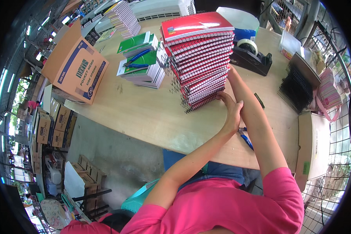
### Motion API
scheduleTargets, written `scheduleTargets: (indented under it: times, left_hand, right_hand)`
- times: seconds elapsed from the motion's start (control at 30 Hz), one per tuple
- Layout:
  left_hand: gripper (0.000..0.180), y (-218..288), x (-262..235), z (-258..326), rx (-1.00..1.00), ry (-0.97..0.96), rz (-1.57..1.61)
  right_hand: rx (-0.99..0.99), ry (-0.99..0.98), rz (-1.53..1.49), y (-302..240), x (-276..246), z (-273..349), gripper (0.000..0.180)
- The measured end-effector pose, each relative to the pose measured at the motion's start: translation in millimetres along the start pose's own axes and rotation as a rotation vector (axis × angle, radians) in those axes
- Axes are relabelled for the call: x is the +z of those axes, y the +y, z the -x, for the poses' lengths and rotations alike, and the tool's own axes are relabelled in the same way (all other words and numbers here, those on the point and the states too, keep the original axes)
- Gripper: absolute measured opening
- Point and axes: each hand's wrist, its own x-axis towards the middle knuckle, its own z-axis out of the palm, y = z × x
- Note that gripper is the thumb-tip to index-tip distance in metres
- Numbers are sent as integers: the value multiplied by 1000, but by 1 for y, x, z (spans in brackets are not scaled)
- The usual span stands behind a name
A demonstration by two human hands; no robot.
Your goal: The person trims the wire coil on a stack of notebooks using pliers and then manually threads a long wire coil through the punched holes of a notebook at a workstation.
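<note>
A tall, slightly leaning stack of red spiral-bound notebooks [199, 50] stands on the table, its loose wire coils sticking out on the left. My left hand [231, 111] touches the stack's lower right corner, thumb spread away from the fingers and against my right forearm. Along the stack's right side lies my right hand [231, 74], its fingers hidden behind the notebooks. Blue-handled pliers [245, 139] rest on the table below my left hand. Left of the red stack are green notebooks [144, 74] in two piles, with another pair of blue-handled pliers [137, 58] on top.
An open cardboard box [80, 70] stands at the table's left edge. A black tape dispenser [253, 60] sits behind the red stack. Black wire coils [296, 89], a striped bag [329, 91] and a pale carton [312, 144] line the right side. Another notebook pile [123, 19] stands far back.
</note>
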Motion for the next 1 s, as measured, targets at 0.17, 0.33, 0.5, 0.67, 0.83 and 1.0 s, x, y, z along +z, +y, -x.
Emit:
scheduleTargets:
  times: [0.17,0.33,0.5,0.67,0.83,1.0]
  left_hand:
    - [82,39,-41,19,-129,-353,-84]
    - [51,135,-159,50,658,-23,-87]
    - [85,143,-170,-79,470,156,-9]
    - [76,127,-139,-88,803,225,-514]
    - [88,128,-125,-81,896,237,-444]
    - [95,86,-145,-75,450,85,-136]
  right_hand:
    - [-78,-21,77,19,-1,-14,99]
    - [-335,2,193,-3,-30,-3,94]
    - [-351,33,34,3,24,33,108]
    - [-401,156,135,13,2,18,98]
    - [-392,170,192,13,1,18,104]
    - [-228,249,26,42,-4,43,110]
